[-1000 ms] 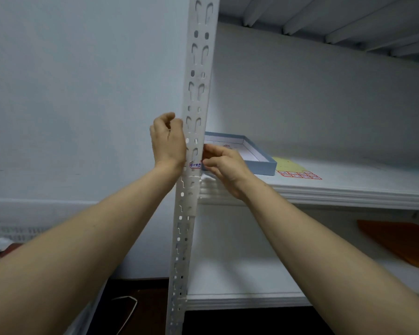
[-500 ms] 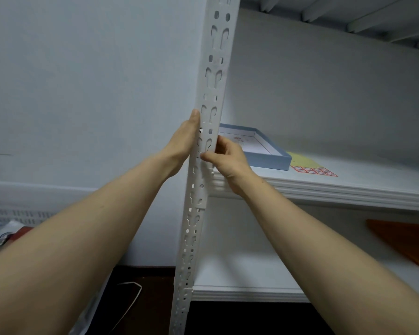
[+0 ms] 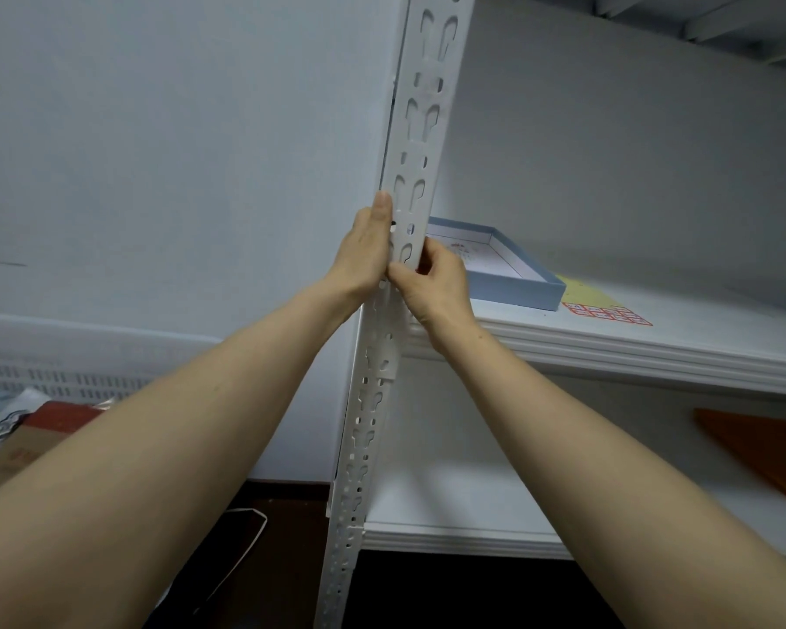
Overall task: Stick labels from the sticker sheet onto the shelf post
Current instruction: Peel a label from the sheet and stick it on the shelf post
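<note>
1. No writing can be read. The red-framed labels on the sheet (image 3: pixel 602 306) are too small, the red marks inside the tray (image 3: pixel 518 290) are blurred, and so is the red print on the box (image 3: pixel 28 447) at the far left.
2. One white slotted post (image 3: pixel 420 129) is seen, running from top to bottom just left of centre.
3. Two hands are raised to it, touching each other at the post.
4. The left hand (image 3: pixel 365 254) is laid flat against the post's left edge, fingers straight and pointing up.
5. The post is pinched by the right hand (image 3: pixel 439 283), thumb across the front face and fingers curled round the right edge.
6. One sheet (yellow, with two rows of labels at its near edge) lies on the shelf (image 3: pixel 654 351), just right of the one blue tray and well apart from both hands.
7. On the lower shelf (image 3: pixel 464 506), one orange board (image 3: pixel 763 451) is seen.
8. One white cable (image 3: pixel 250 542) lies on the dark floor.
</note>
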A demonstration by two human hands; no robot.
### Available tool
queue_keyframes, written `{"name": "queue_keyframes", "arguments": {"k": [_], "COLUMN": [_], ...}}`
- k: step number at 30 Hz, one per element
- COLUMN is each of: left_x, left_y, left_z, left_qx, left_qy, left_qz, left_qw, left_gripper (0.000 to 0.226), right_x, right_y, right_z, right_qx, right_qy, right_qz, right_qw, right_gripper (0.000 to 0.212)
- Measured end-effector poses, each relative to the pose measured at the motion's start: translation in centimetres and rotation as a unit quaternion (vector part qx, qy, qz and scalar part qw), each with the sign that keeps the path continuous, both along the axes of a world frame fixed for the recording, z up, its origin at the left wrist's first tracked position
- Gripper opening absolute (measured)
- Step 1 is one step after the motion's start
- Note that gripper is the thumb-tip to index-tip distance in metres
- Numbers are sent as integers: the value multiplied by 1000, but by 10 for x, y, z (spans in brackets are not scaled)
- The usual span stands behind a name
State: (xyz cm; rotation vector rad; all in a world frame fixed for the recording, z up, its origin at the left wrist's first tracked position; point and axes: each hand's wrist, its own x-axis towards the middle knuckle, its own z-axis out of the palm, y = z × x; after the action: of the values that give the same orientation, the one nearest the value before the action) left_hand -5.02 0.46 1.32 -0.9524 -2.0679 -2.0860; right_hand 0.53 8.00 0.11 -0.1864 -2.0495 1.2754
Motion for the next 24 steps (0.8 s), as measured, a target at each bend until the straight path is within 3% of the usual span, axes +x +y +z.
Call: {"name": "queue_keyframes", "arguments": {"k": [6,18,24], "left_x": [3,1,1], "left_y": [-3,-4,-5], "left_z": [2,2,2], "left_qx": [-3,1,-1], "left_qy": [-7,-28,-16], "left_qz": [-31,-40,-48], "left_qw": [1000,999,999], "left_gripper": [45,47,53], "right_x": [-2,0,14], "right_y": [-1,-1,7], "right_z": [1,4,5], "right_qx": [-3,19,0], "right_qy": [3,-9,-22], "right_qz": [-13,-6,73], "right_qw": [1000,1000,997], "right_gripper": [16,22,24]}}
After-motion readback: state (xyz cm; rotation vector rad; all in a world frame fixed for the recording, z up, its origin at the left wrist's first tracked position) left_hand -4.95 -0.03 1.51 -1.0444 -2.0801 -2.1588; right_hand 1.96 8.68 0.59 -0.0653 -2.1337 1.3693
